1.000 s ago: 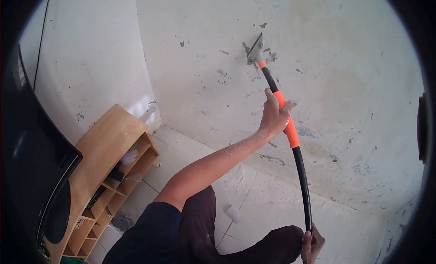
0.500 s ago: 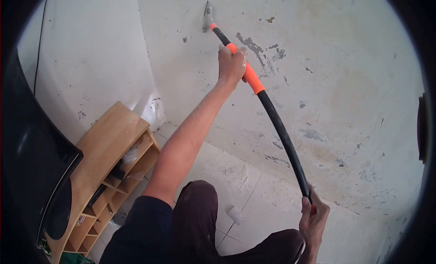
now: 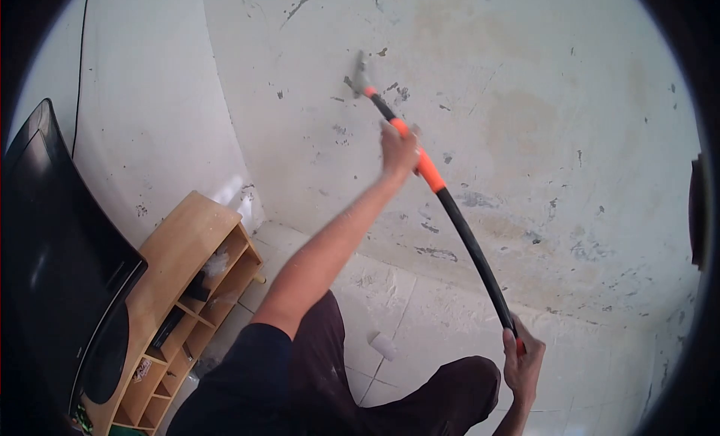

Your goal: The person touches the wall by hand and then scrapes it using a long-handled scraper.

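A long-handled scraper (image 3: 470, 243) slants across the view, with a black shaft and an orange grip. Its grey metal head, slightly blurred, is at the patchy, chipped wall (image 3: 525, 128). My left hand (image 3: 400, 149) is wrapped round the orange grip just below the head. Down at the lower end of the shaft, my right hand (image 3: 523, 357) is closed round the handle near a red part. Grey patches show on the wall beside the scraper head.
On the left, a wooden shelf unit (image 3: 176, 245) with open compartments carries a large black screen (image 3: 60, 248). A white cylindrical object (image 3: 383, 345) lies on the dusty tiled floor (image 3: 442, 316) near my knees. A dark object (image 3: 697, 211) is at the right edge.
The scraper head and my left hand first went left and up across the wall, then came lower in view. The camera view has also shifted. Both hands have kept their hold.
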Available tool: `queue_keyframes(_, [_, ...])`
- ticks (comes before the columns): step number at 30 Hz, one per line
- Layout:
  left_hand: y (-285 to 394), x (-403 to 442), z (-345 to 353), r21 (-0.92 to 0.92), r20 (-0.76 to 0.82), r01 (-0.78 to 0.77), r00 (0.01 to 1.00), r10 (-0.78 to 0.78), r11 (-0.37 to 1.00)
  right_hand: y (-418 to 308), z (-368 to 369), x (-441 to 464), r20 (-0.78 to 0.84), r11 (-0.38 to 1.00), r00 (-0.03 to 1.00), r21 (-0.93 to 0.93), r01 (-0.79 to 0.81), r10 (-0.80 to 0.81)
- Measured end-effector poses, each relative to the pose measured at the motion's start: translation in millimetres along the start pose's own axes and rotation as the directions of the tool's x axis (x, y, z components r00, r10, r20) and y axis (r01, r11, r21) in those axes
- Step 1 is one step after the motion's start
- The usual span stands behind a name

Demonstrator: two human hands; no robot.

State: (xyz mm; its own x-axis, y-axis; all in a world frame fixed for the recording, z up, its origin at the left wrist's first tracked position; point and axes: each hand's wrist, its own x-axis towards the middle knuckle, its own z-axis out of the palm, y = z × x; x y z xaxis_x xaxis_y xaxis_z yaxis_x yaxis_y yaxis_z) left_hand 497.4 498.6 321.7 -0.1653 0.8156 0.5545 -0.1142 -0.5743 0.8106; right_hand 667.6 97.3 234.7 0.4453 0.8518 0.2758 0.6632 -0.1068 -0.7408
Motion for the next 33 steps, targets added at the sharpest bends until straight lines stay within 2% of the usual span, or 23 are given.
queue_keyframes(1, [-8, -13, 15, 0.012, 0.038, -0.033, 0.999, 0.032, 0.999, 18, 0, -10, -0.006, 1.0, 1.0, -0.002, 0.001, -0.001])
queue_keyframes(2, [-17, -26, 27, 0.021, 0.074, -0.063, 0.995, 0.061, 0.998, 36, 1, -20, -0.015, 0.998, 0.998, 0.021, -0.063, 0.064])
queue_keyframes(3, [-8, -43, 35, 0.008, 0.122, 0.007, 0.992, -0.008, 1.0, 51, 1, -27, -0.023, 0.991, 0.992, 0.044, -0.126, 0.127])
queue_keyframes(4, [6, -56, 40, 0.0, 0.169, 0.076, 0.983, -0.075, 0.997, 62, 2, -33, -0.025, 0.992, 0.992, 0.038, -0.123, 0.124])
queue_keyframes(7, [6, -64, 43, -0.053, 0.15, 0.052, 0.988, -0.043, 0.997, 82, 4, -38, -0.041, 0.994, 0.993, -0.007, -0.109, 0.109])
queue_keyframes(11, [11, -28, 21, -0.093, 0.123, 0.124, 0.986, -0.112, 0.988, 47, 14, -7, -0.081, 0.998, 0.995, 0.021, -0.06, 0.062])
queue_keyframes(14, [11, 21, -6, -0.028, -0.009, 0.004, 1.0, -0.004, 1.0, 7, 30, 21, -0.034, 0.999, 0.999, -0.038, 0.0, -0.001])
queue_keyframes(16, [-8, 66, -28, 0.082, -0.093, -0.109, 0.989, 0.116, 0.991, -25, 49, 35, -0.023, 0.997, 0.998, -0.03, 0.065, -0.065])
queue_keyframes(18, [-5, 107, -61, 0.094, -0.079, -0.004, 0.997, 0.012, 0.996, -57, 66, 50, 0.0, 0.996, 0.996, -0.027, 0.089, -0.089])
queue_keyframes(20, [14, 135, -91, 0.077, -0.058, 0.049, 0.997, -0.045, 0.996, -83, 82, 65, -0.027, 0.971, 0.972, -0.043, 0.234, -0.235])
queue_keyframes(24, [38, 170, -128, 0.164, -0.183, 0.048, 0.983, -0.017, 0.985, -138, 95, 82, 0.02, 0.976, 0.976, -0.012, 0.218, -0.218])
queue_keyframes(26, [48, 179, -144, 0.222, -0.16, 0.184, 0.976, -0.151, 0.957, -145, 108, 79, 0.018, 0.962, 0.962, -0.032, 0.271, -0.271])
queue_keyframes(27, [15, 200, -146, 0.281, -0.261, 0.086, 0.965, -0.01, 0.956, -141, 113, 73, 0.012, 0.95, 0.95, 0.0, 0.313, -0.313])
queue_keyframes(29, [24, 164, -135, 0.099, -0.223, 0.074, 0.973, -0.051, 0.992, -131, 109, 61, -0.003, 0.949, 0.951, 0.073, 0.308, -0.309])
queue_keyframes(31, [30, 114, -120, -0.039, -0.039, 0.027, 0.999, -0.028, 0.999, -123, 99, 47, -0.004, 0.953, 0.969, 0.181, 0.245, -0.248])
queue_keyframes(32, [31, 89, -108, -0.067, -0.013, 0.041, 0.999, -0.042, 0.997, -122, 91, 41, -0.009, 0.951, 0.967, 0.178, 0.253, -0.256])
queue_keyframes(33, [35, 66, -96, -0.096, 0.018, 0.057, 0.998, -0.055, 0.994, -121, 82, 36, 0.052, 0.971, 0.979, 0.149, 0.187, -0.196])
